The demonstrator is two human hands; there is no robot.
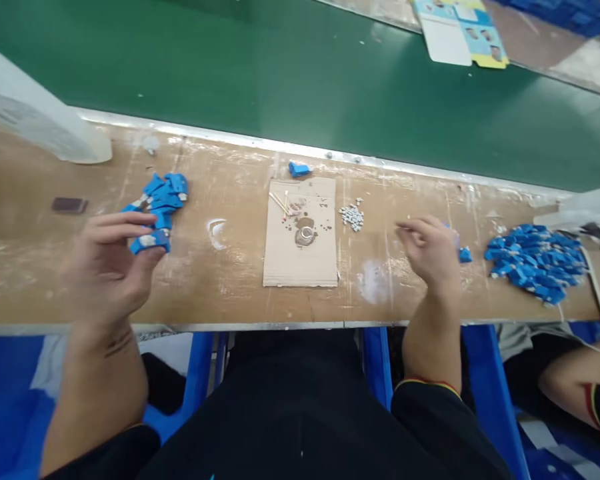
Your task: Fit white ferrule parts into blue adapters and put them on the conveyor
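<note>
My left hand (113, 267) pinches a small blue plastic part (150, 241) between thumb and fingertips. Just beyond it lies a small pile of similar blue parts (165, 193) with whitish bits on them. My right hand (433, 253) hovers over the bench with thumb and forefinger together; whatever sits in the pinch, if anything, is too small to make out. Between my hands rests a cardboard sheet (300, 267) bearing a small round dish (306, 233), wet stains and a few cotton swabs (280, 203). Beside the sheet is a heap of tiny grey pieces (353, 217).
One blue part (299, 169) lies behind the cardboard. A large blue heap (537, 263) stands at right, near another person's arm (577, 373). At left are a translucent container (45, 113) and a dark block (70, 205). A green belt (280, 80) runs behind the bench.
</note>
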